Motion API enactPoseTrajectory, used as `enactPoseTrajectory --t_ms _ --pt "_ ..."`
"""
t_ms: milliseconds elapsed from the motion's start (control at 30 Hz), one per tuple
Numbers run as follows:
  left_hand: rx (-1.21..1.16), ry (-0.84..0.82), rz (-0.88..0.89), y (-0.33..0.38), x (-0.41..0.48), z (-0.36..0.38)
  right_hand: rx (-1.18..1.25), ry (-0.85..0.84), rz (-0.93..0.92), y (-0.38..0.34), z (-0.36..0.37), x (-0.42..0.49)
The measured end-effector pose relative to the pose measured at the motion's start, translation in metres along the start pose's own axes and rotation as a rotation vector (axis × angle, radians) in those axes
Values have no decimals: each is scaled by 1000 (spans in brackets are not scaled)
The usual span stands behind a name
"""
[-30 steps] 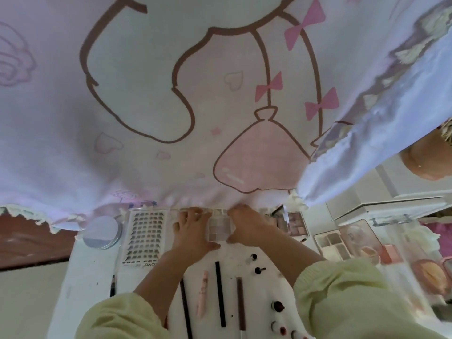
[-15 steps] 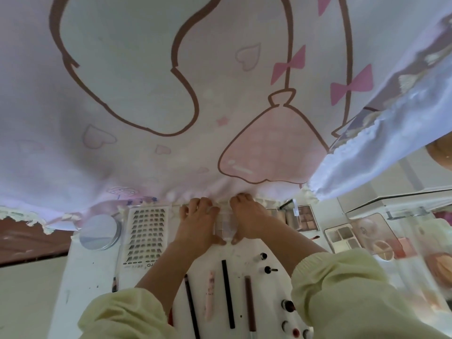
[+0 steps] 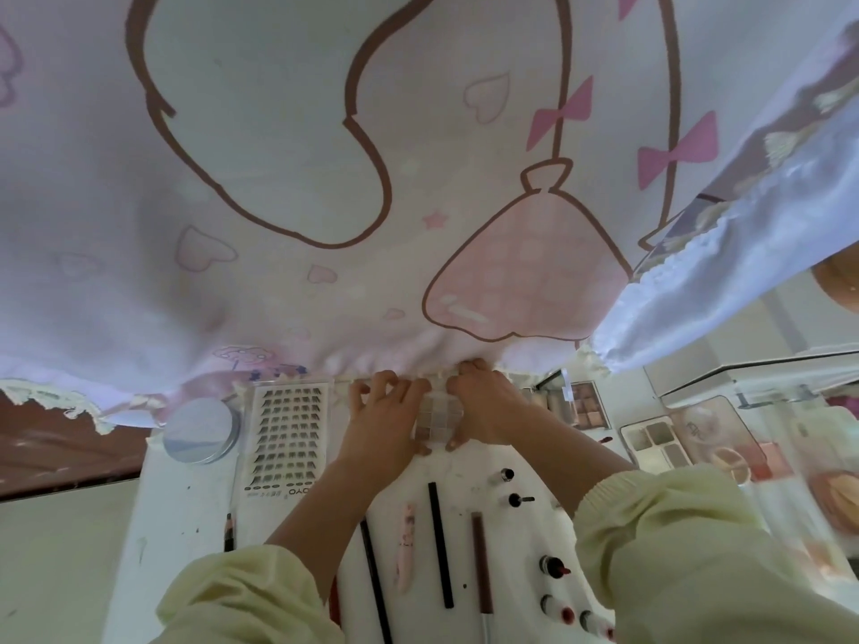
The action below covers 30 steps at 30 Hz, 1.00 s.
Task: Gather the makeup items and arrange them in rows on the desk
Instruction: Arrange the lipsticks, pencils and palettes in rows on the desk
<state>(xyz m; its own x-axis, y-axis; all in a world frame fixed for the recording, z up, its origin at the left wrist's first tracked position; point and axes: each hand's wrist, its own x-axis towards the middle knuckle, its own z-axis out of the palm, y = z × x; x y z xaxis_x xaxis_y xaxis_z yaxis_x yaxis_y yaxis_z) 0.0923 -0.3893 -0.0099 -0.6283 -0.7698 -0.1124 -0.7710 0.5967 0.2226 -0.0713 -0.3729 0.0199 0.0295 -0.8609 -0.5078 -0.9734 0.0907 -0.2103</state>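
The left hand (image 3: 386,420) and right hand (image 3: 488,411) curl their fingers round the sides of a small square eyeshadow palette (image 3: 437,416) at the counter's (image 3: 195,504) 12 o'clock edge. Its clear, hard plastic looks slick. A push could slide it under the soft curtain hem (image 3: 395,360), or against the flat lash tray (image 3: 288,434) at its 9 o'clock.
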Motion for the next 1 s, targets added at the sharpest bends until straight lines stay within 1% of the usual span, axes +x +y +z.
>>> enactPoseTrajectory --t_ms 67,133,200,267,300,333,367,500,600,667,800,1000 --pt "-58 54 10 -3 -5 0 175 31 35 2 -6 -5" --pt "-218 66 -64 -6 -9 -6 318 57 63 4 -17 -12" --pt "-537 65 -218 -4 -14 -20 415 91 59 6 -28 -21" --pt "-1011 81 -370 -1 -20 -40 551 121 33 6 -38 -31" --pt "-1224 81 -417 1 -26 -52 648 135 29 4 -44 -39" --pt "-1372 76 -443 2 -32 -61 757 149 37 2 -49 -48" --pt "-1448 70 -444 3 -39 -70 877 160 55 -1 -55 -59" --pt "-1535 17 -357 15 -54 -94 1364 127 157 -6 -67 -97" --pt "-1554 -48 -268 31 -67 -107 1546 87 183 -8 -71 -125" --pt "-1575 -56 -229 41 -76 -113 1625 68 189 -11 -71 -141" --pt "-1619 -26 -220 49 -89 -118 1731 73 207 -17 -70 -159" --pt "-1725 17 -137 54 -105 -119 1768 21 170 -25 -65 -176"
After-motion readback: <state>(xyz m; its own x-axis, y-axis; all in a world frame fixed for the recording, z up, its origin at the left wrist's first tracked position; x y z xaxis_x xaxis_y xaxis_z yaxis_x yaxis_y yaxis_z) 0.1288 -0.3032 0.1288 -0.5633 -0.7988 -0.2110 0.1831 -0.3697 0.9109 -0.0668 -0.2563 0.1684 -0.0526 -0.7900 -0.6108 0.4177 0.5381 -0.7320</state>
